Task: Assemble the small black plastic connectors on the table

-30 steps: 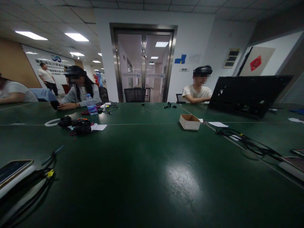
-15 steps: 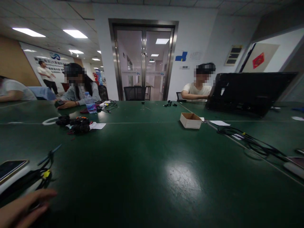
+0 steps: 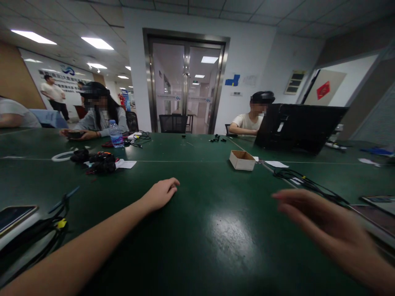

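The left hand (image 3: 160, 194) rested at mid-frame, low over the green tabletop (image 3: 200, 172), its fingers parted and loosely bent; we saw nothing in it, though its underside was hidden. The right hand (image 3: 339, 234) sat lower right, blurred, thumb and fingers spread in a loose cup with nothing visible between them. The two were well apart, and we could not tell whether the right one touched the table.

The small open box (image 3: 242, 163) stood upright right of centre, farther up the frame than both. It lay to the upper right of the left hand and the upper left of the right. In the frame, the right fingertips were nearer. Its front wall ran sideways, dipping slightly rightward; we could not be sure of its true long axis.

Between hands and box we saw tabletop. A black cable bundle (image 3: 317, 186) passed just beyond the right hand, with a white paper (image 3: 277, 164) beside the box and a large black panel (image 3: 299, 127) behind, upper right. At left lay a heap of black gear (image 3: 103, 164), near a bottle (image 3: 116, 137); a phone (image 3: 17, 218) lay lower left.
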The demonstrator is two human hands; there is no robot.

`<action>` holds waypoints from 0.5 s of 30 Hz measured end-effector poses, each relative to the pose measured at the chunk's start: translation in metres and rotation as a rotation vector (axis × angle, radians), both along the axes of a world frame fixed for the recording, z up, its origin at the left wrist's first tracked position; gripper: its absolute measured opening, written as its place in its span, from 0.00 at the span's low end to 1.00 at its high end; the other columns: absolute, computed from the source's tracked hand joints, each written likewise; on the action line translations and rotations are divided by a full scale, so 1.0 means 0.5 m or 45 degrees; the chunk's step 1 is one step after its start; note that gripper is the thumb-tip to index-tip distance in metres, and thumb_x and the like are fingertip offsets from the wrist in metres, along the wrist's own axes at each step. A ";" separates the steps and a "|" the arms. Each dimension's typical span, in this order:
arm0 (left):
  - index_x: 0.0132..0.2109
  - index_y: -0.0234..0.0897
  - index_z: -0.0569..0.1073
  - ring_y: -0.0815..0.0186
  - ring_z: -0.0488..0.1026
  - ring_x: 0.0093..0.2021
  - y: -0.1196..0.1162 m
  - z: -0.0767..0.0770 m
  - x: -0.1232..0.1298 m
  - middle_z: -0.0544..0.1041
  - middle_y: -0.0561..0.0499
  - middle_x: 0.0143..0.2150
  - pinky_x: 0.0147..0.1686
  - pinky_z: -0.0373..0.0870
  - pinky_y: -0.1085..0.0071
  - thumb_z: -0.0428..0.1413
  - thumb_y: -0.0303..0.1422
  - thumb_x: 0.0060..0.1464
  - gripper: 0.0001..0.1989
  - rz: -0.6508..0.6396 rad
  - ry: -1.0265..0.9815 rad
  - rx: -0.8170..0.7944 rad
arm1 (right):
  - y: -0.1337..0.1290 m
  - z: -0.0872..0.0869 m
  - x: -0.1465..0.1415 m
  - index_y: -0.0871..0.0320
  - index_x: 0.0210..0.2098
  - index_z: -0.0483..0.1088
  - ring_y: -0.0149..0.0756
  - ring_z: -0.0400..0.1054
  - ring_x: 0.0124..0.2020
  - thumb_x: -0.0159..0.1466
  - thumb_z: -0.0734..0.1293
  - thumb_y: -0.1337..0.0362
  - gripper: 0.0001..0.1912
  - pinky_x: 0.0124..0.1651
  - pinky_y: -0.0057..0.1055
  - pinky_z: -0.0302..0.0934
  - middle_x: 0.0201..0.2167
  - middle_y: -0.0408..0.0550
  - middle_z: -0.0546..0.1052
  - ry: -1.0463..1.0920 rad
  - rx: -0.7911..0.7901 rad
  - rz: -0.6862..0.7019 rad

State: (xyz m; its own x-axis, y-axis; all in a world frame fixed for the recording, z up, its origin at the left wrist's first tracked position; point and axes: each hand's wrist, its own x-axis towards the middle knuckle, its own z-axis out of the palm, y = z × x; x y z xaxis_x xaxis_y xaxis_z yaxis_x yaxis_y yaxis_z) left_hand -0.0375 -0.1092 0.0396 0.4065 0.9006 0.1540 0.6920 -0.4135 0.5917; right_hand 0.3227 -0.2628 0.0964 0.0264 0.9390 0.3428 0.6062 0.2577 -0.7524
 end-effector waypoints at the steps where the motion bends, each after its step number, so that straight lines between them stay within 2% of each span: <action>1: 0.47 0.40 0.72 0.60 0.72 0.41 0.031 -0.006 0.024 0.76 0.46 0.42 0.41 0.65 0.67 0.50 0.36 0.54 0.14 0.026 -0.036 0.039 | 0.048 -0.004 -0.037 0.49 0.42 0.72 0.43 0.68 0.38 0.60 0.69 0.56 0.11 0.38 0.37 0.66 0.38 0.55 0.73 -0.001 -0.041 0.114; 3: 0.46 0.39 0.73 0.59 0.72 0.42 0.088 -0.019 0.070 0.75 0.45 0.42 0.42 0.64 0.67 0.51 0.34 0.54 0.13 0.074 -0.100 0.091 | 0.166 -0.034 -0.115 0.53 0.41 0.72 0.38 0.68 0.29 0.61 0.67 0.59 0.10 0.30 0.32 0.66 0.30 0.49 0.73 0.018 -0.170 0.331; 4: 0.45 0.39 0.73 0.59 0.72 0.42 0.114 -0.027 0.091 0.76 0.45 0.42 0.42 0.64 0.67 0.51 0.33 0.54 0.12 0.102 -0.134 0.095 | 0.227 -0.057 -0.153 0.55 0.41 0.71 0.34 0.66 0.25 0.60 0.67 0.63 0.09 0.26 0.28 0.64 0.29 0.46 0.72 0.034 -0.203 0.343; 6: 0.45 0.38 0.71 0.60 0.72 0.41 0.156 -0.046 0.126 0.76 0.44 0.41 0.42 0.64 0.66 0.50 0.32 0.55 0.12 0.228 -0.257 0.072 | 0.339 -0.112 -0.219 0.57 0.42 0.69 0.27 0.63 0.20 0.58 0.67 0.70 0.12 0.21 0.23 0.60 0.27 0.42 0.71 0.130 -0.279 0.170; 8: 0.46 0.37 0.70 0.62 0.72 0.40 0.188 -0.066 0.144 0.76 0.44 0.39 0.42 0.65 0.66 0.48 0.32 0.57 0.11 0.401 -0.439 0.052 | 0.422 -0.162 -0.269 0.60 0.41 0.68 0.25 0.62 0.17 0.57 0.66 0.75 0.12 0.17 0.20 0.57 0.24 0.41 0.69 0.231 -0.359 -0.046; 10: 0.46 0.36 0.69 0.64 0.72 0.38 0.212 -0.085 0.143 0.76 0.46 0.37 0.40 0.66 0.68 0.49 0.32 0.57 0.11 0.418 -0.577 0.028 | 0.473 -0.193 -0.306 0.60 0.43 0.67 0.25 0.62 0.16 0.57 0.67 0.76 0.14 0.16 0.20 0.57 0.23 0.40 0.68 0.339 -0.390 -0.060; 13: 0.46 0.35 0.68 0.69 0.70 0.30 0.236 -0.103 0.118 0.76 0.47 0.35 0.31 0.66 0.73 0.51 0.32 0.55 0.12 0.306 -0.807 -0.068 | 0.509 -0.208 -0.344 0.62 0.40 0.67 0.24 0.62 0.15 0.56 0.69 0.78 0.14 0.15 0.19 0.58 0.21 0.38 0.67 0.437 -0.416 0.161; 15: 0.46 0.33 0.68 0.73 0.66 0.24 0.244 -0.106 0.101 0.75 0.47 0.35 0.26 0.63 0.76 0.52 0.33 0.54 0.13 0.339 -0.977 -0.121 | 0.521 -0.211 -0.360 0.62 0.38 0.67 0.24 0.62 0.15 0.56 0.69 0.77 0.12 0.15 0.18 0.59 0.20 0.38 0.67 0.497 -0.411 0.251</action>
State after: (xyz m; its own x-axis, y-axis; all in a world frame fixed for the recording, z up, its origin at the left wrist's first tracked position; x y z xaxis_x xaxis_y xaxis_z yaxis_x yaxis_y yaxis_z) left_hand 0.0132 0.0126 -0.0134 -0.0108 0.9753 0.2207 0.1481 -0.2167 0.9649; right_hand 0.1429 -0.0023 -0.0092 -0.0932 0.9950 0.0363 0.2292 0.0569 -0.9717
